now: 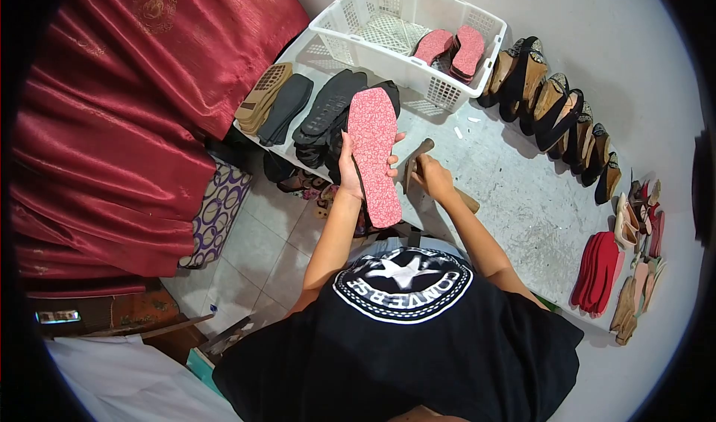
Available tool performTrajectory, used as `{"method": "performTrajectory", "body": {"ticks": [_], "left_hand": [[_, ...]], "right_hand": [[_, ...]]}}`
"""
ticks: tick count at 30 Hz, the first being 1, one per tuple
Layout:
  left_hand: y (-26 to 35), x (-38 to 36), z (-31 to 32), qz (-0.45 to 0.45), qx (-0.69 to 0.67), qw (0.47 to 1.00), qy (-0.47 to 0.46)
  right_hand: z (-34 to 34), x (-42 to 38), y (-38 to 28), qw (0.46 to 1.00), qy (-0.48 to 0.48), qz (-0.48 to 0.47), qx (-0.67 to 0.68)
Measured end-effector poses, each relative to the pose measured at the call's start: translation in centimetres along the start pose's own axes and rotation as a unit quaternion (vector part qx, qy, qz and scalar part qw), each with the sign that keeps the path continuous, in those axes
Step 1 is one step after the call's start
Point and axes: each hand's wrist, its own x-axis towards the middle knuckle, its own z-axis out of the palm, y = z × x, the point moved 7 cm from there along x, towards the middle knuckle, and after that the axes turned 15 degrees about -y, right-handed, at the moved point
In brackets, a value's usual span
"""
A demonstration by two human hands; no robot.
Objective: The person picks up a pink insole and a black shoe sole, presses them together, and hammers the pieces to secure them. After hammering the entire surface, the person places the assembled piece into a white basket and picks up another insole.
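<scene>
My left hand (350, 167) grips a pink patterned shoe sole (375, 153) from behind, thumb along one edge and fingertips showing at the other. The sole is tilted up with its pink face towards me. Over the table, my right hand (434, 177) is closed around a hammer (420, 150) near its head; the wooden handle end shows beyond my wrist. Just behind the sole lie piled black soles (333, 108), with dark grey soles (286, 108) and tan soles (264, 94) further left.
A white plastic crate (418, 64) at the back holds several pink soles (468, 51). Black-strapped sandals (552, 105) line the wall side of the grey table (514, 198). Red soles (597, 273) sit at its right end. Red curtain fabric (149, 123) hangs at the left.
</scene>
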Motion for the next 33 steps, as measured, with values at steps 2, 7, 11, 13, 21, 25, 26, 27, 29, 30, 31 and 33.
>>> {"method": "performTrajectory", "body": {"ticks": [2,7,11,13,21,25,26,27,29,30,31,33], "left_hand": [[0.0,-0.1,-0.1,0.0,0.002,1.0,0.004],[0.0,-0.2,-0.3,0.003,0.01,1.0,0.006],[0.0,-0.3,-0.4,0.002,0.014,1.0,0.007],[0.1,-0.4,-0.4,0.002,0.014,1.0,0.007],[0.3,-0.3,-0.2,0.008,0.013,1.0,0.016],[0.3,-0.2,-0.1,0.008,0.016,1.0,0.014],[0.3,-0.1,-0.2,0.008,0.013,1.0,0.014],[0.3,-0.1,-0.2,0.008,0.009,1.0,0.015],[0.5,-0.1,-0.2,0.017,0.005,0.999,0.028],[0.7,0.0,-0.2,0.021,0.003,0.999,0.035],[1.0,0.1,-0.3,0.03,0.006,0.998,0.048],[1.8,0.2,-0.7,0.048,0.012,0.996,0.076]], "right_hand": [[0.4,0.2,-0.3,1.0,-0.002,0.001,-0.014],[1.8,0.6,-0.3,0.998,-0.03,0.028,-0.045],[3.2,1.0,0.1,0.996,-0.048,0.035,-0.064],[2.9,0.8,-0.2,0.996,-0.049,0.038,-0.061],[3.2,1.1,-0.2,0.991,-0.077,0.051,-0.096],[3.1,1.1,-0.3,0.991,-0.076,0.051,-0.095],[3.1,1.1,-0.3,0.992,-0.076,0.046,-0.094],[3.0,1.0,-0.4,0.991,-0.082,0.05,-0.096],[2.6,0.8,-0.7,0.989,-0.094,0.058,-0.1],[1.9,0.5,-1.1,0.994,-0.081,0.045,-0.055],[0.9,0.2,-1.7,0.997,-0.067,0.032,-0.009],[-1.9,-0.9,-3.5,0.99,-0.018,-0.033,0.132]]}}
